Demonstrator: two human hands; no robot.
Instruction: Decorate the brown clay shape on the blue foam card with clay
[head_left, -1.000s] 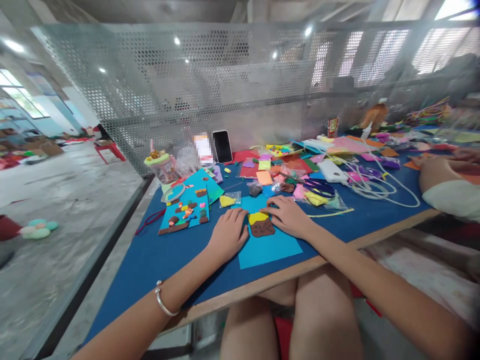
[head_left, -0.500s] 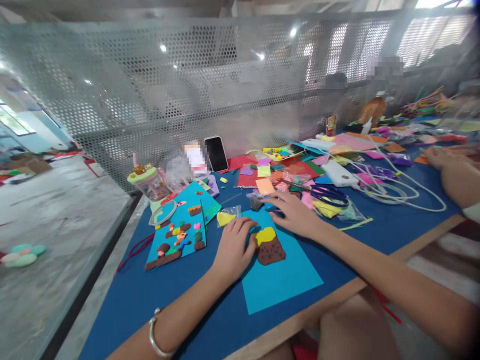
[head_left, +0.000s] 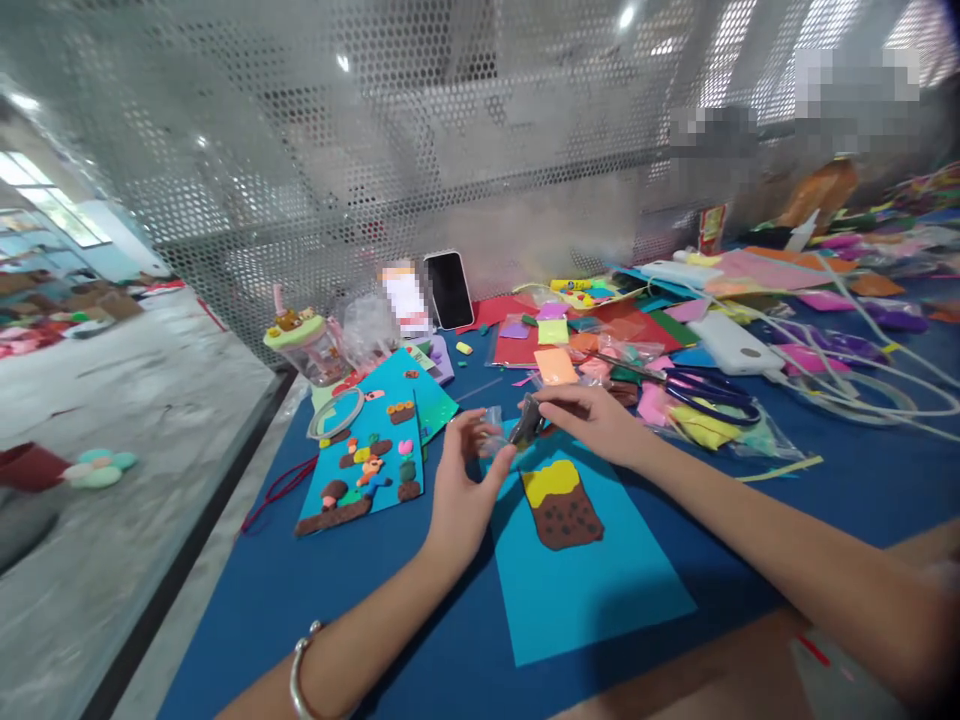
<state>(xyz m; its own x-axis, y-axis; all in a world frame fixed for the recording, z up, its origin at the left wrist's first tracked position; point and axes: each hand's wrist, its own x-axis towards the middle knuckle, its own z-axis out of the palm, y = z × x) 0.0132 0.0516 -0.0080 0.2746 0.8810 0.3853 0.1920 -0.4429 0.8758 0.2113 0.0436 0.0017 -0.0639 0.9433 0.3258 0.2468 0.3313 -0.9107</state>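
Observation:
Between my hands, above the top of a blue sheet (head_left: 600,600), is a small clear bag of black clay (head_left: 528,422). My left hand (head_left: 469,480) pinches its left side, and my right hand (head_left: 589,420) grips its right end with the fingertips. On the sheet lies a flat clay shape (head_left: 566,508), yellow on top and brown with dark spots below. Left of my left hand rests a blue card (head_left: 367,450) covered in small clay figures.
Blue-handled scissors (head_left: 712,393) and a white power bank (head_left: 735,343) with a cable lie to the right among clay packets. A phone (head_left: 450,290) leans on the perforated metal panel (head_left: 525,190). A lidded cup (head_left: 309,348) stands at the left.
My right hand has drawn in and the bag of black clay is lifted off the table. My left hand has come off the clay shape to the bag. The view has shifted.

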